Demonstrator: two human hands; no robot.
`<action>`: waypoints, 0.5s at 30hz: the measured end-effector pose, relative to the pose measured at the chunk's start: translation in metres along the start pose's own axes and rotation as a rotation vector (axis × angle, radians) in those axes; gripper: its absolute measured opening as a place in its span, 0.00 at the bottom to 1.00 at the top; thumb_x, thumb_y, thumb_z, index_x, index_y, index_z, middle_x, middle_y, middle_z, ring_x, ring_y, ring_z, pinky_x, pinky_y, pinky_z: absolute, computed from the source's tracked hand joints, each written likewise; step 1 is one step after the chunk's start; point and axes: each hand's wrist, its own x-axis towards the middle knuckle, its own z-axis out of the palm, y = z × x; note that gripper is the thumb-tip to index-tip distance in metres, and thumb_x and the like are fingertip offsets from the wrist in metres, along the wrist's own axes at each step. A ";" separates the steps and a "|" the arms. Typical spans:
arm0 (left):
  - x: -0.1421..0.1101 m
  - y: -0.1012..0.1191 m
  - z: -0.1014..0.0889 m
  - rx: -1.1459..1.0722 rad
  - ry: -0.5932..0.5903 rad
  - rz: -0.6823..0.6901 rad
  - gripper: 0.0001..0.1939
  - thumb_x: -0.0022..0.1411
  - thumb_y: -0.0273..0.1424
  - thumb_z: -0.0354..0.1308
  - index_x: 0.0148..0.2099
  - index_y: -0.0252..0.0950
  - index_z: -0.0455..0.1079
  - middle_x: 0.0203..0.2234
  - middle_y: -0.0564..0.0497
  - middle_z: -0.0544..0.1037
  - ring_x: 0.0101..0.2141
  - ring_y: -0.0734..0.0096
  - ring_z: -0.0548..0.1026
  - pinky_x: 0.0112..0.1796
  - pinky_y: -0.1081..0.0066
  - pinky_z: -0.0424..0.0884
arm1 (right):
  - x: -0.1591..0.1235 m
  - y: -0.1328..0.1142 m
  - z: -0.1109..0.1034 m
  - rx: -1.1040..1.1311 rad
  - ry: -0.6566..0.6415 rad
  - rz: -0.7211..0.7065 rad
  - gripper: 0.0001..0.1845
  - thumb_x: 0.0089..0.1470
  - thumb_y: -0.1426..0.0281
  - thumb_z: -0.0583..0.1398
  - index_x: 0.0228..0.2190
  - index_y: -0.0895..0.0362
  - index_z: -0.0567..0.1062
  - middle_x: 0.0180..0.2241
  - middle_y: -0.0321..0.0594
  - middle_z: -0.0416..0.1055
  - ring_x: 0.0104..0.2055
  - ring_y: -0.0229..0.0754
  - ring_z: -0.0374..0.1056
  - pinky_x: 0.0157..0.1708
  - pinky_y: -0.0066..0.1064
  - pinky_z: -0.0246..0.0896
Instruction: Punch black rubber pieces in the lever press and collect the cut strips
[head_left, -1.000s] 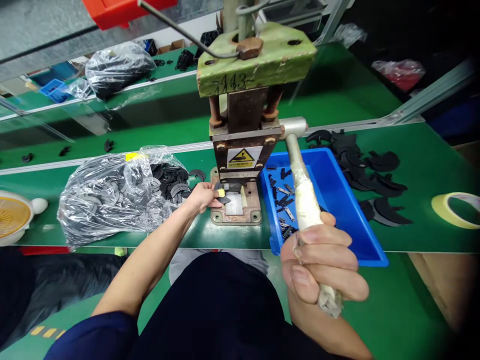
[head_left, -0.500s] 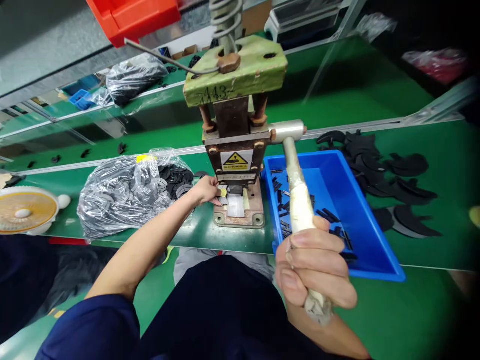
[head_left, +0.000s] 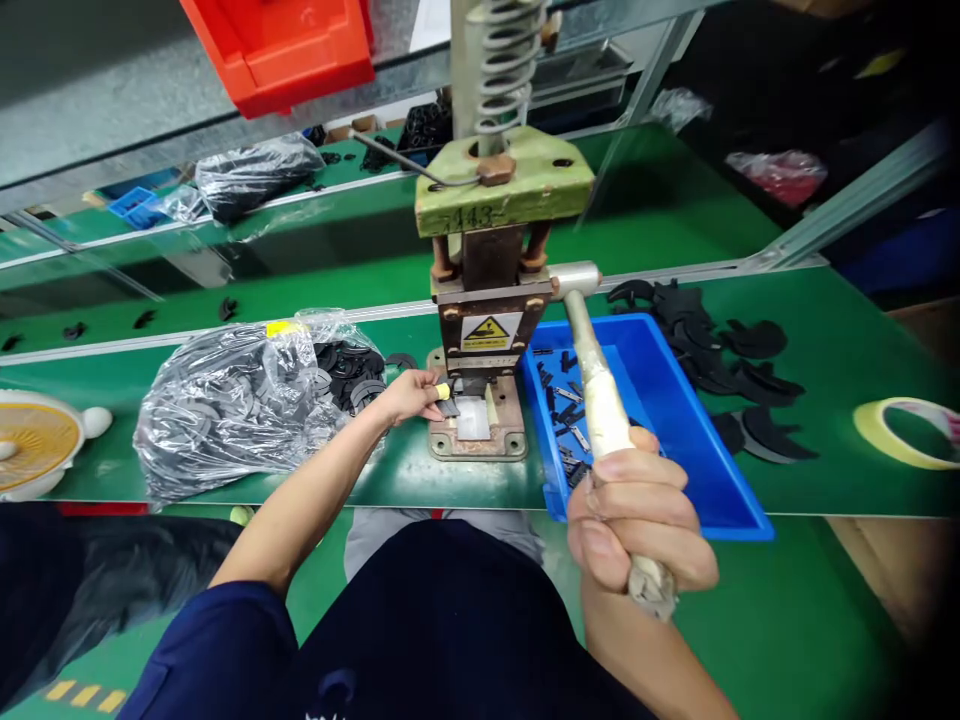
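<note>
My right hand (head_left: 645, 510) is wrapped round the tape-covered lever handle (head_left: 606, 410) of a hand press (head_left: 491, 285). The lever rises to a metal hub on the press's right side. Beside the press base (head_left: 442, 440), my left hand (head_left: 412, 396) pinches a small dark flat piece (head_left: 448, 408) at the left edge of the tooling. Something yellow, like tape or a finger cover, shows at its fingertips. A pale block (head_left: 472, 420) sits on the base, under the press head with its warning label. How far the dark piece reaches under the head is hidden.
Left of the press lies a clear plastic bag (head_left: 217, 410) of black and grey curved parts. A blue bin (head_left: 675, 440) with small black and metal pieces stands right, near dark curved parts (head_left: 757, 385) and a tape roll (head_left: 862, 425). A fan (head_left: 37, 440) stands far left.
The camera view swings and tilts, showing more of the spring above the press. Both hands keep their places at the press, and the lever looks about the same.
</note>
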 end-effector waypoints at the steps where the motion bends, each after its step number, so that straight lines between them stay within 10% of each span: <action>1: -0.003 -0.001 -0.001 -0.007 0.002 -0.006 0.12 0.56 0.29 0.69 0.29 0.31 0.68 0.16 0.54 0.72 0.19 0.73 0.77 0.25 0.76 0.76 | 0.002 0.000 0.002 0.004 0.012 -0.032 0.14 0.43 0.76 0.62 0.20 0.53 0.60 0.23 0.24 0.67 0.31 0.37 0.66 0.48 0.46 0.65; 10: -0.019 -0.010 -0.088 0.477 0.476 0.191 0.09 0.63 0.25 0.56 0.44 0.31 0.75 0.28 0.48 0.80 0.28 0.72 0.78 0.35 0.74 0.75 | 0.009 0.000 0.016 0.043 0.177 -0.083 0.20 0.44 0.76 0.63 0.16 0.53 0.57 0.16 0.26 0.62 0.23 0.37 0.61 0.33 0.41 0.62; 15: 0.015 0.006 -0.103 1.138 0.380 0.390 0.19 0.61 0.23 0.56 0.54 0.35 0.75 0.48 0.44 0.80 0.48 0.63 0.77 0.51 0.69 0.70 | 0.010 0.004 0.019 0.030 0.228 -0.158 0.21 0.44 0.70 0.64 0.15 0.54 0.55 0.15 0.26 0.62 0.22 0.37 0.60 0.34 0.41 0.63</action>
